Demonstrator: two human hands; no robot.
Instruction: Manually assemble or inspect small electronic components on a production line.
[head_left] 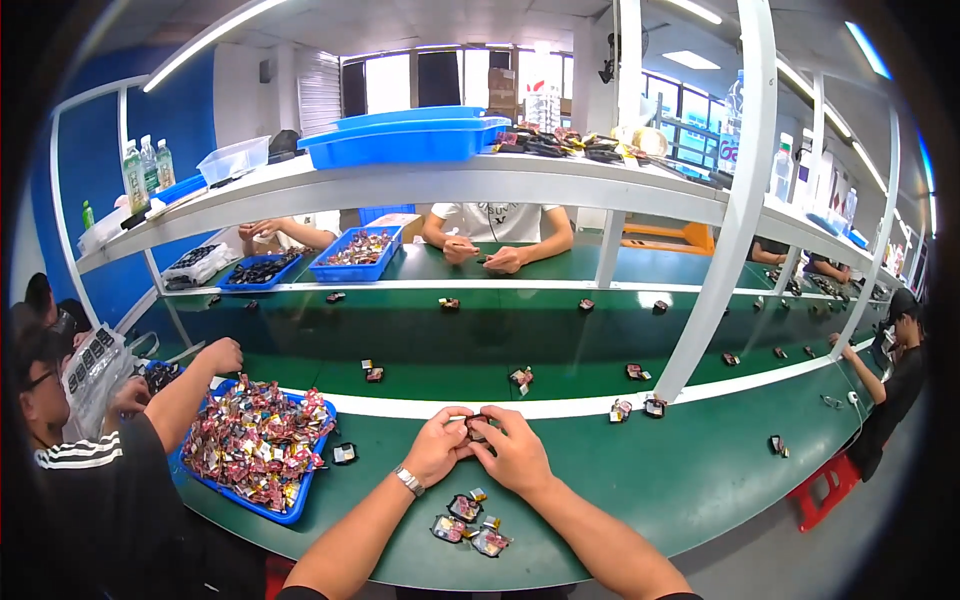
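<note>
Close to the table's white rail, my left hand (437, 450) and my right hand (518, 458) meet with fingers curled around a small dark electronic module (476, 430). Most of it is hidden by my fingers. A metal-banded watch (409, 480) is on my left wrist. Between my forearms lie three similar modules (465, 507), black-framed with reddish boards and silvery-yellow parts. To the left, a blue tray (292, 518) is heaped with many red and silver modules (255, 440). A single module (345, 453) lies just right of that tray.
The green table (610, 480) bears scattered modules, with more on the green strip (440, 345) beyond the rail. A white post (715, 220) rises at right, carrying a shelf (590, 180) with blue trays (400, 140). At left a co-worker's arm (190, 390) extends over the table; others sit opposite and right.
</note>
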